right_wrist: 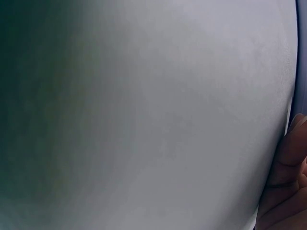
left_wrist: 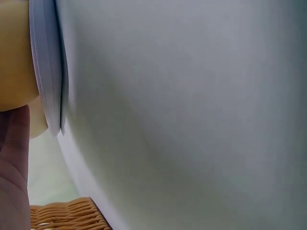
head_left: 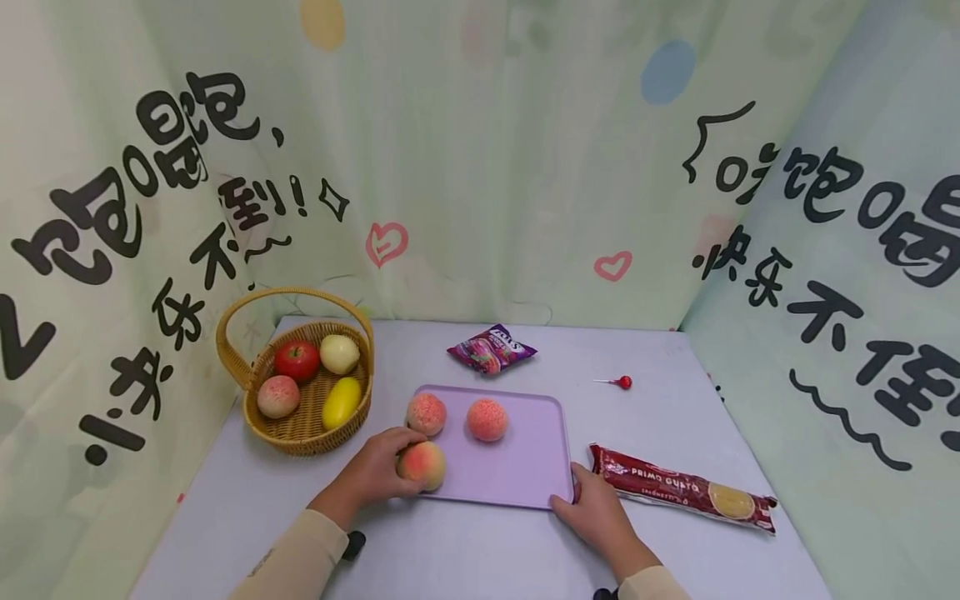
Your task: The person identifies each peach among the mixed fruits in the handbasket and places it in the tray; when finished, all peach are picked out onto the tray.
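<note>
A light purple tray lies on the table, with two pink-red peaches on it: one peach at the left edge, another peach nearer the middle. My left hand holds a yellow-and-pink peach over the tray's near left corner, thumb on the near side and fingers on the far side. Close up in the left wrist view, this peach is beside the tray rim. My right hand grips the tray's near right corner; its fingertips are partly hidden.
A wicker basket at left holds a tomato, a peach, a pale round item and a yellow oblong fruit. Behind the tray lies a purple snack packet. To the right are a red lollipop and a spaghetti pack.
</note>
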Demonstrator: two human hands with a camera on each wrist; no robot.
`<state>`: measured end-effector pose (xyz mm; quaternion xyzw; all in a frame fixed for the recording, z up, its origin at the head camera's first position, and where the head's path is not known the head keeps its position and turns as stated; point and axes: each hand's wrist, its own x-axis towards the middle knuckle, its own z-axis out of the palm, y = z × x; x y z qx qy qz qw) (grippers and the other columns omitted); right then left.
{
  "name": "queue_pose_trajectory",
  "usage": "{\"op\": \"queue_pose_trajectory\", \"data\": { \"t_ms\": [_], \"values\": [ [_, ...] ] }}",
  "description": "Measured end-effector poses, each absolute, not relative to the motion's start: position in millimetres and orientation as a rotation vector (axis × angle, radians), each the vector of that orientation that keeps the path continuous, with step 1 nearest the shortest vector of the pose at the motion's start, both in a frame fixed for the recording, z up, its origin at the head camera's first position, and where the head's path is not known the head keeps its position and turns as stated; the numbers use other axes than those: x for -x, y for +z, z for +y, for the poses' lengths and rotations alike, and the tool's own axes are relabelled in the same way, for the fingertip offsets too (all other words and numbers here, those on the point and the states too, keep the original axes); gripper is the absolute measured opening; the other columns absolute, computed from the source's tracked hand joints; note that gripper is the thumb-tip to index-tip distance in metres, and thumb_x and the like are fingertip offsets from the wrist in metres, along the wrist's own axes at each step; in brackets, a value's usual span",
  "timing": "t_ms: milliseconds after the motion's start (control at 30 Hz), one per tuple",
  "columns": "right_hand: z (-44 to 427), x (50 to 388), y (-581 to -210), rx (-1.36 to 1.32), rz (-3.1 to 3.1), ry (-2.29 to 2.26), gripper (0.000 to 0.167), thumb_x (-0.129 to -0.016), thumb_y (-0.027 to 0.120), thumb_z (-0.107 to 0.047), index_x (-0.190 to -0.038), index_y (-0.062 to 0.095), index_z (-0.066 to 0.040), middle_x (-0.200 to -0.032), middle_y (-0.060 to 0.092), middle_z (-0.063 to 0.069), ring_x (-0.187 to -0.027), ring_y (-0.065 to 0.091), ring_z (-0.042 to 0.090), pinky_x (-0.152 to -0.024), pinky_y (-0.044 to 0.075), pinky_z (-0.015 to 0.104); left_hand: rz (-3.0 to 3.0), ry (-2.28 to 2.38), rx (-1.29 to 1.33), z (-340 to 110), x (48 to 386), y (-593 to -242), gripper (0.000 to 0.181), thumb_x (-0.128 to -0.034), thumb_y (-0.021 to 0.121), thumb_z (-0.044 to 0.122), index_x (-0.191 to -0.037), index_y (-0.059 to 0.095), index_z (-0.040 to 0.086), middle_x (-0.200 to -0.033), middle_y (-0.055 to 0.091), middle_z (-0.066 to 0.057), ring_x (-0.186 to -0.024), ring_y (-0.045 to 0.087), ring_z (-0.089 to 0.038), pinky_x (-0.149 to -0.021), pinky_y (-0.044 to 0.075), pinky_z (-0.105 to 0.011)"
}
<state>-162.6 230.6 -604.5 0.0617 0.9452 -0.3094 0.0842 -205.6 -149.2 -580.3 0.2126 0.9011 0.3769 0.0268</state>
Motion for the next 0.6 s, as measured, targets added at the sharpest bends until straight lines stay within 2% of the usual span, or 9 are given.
{"op": "queue_pose_trajectory", "data": {
  "t_ms": [267,600],
  "values": [
    [230.4,163.0,-604.8,-0.184,2.817,-0.935,0.079,-0.084,0.083,-0.034,-0.145,0.052,0.005,-0.074,0.057,0.002,-0.066,0.050,0.016,-0.060,0.044,0.029,2.767,1.159,-0.711,-151.2,207.0,-579.1,0.068,-0.0720,0.094,0.032,-0.132,0.066,0.013,-0.129,0.067,0.001,-0.118,0.062,-0.016,-0.107,0.052,-0.043],
    [231.2,163.5,-604.6,-0.187,2.813,-0.925,0.080,-0.084,0.083,-0.035,-0.145,0.051,0.006,-0.075,0.058,0.002,-0.069,0.051,0.016,-0.064,0.046,0.030,2.740,1.135,-0.695,-151.7,207.2,-577.8,0.075,-0.0717,0.094,0.034,-0.137,0.064,0.012,-0.133,0.065,-0.002,-0.120,0.061,-0.019,-0.108,0.050,-0.046]
  ]
}}
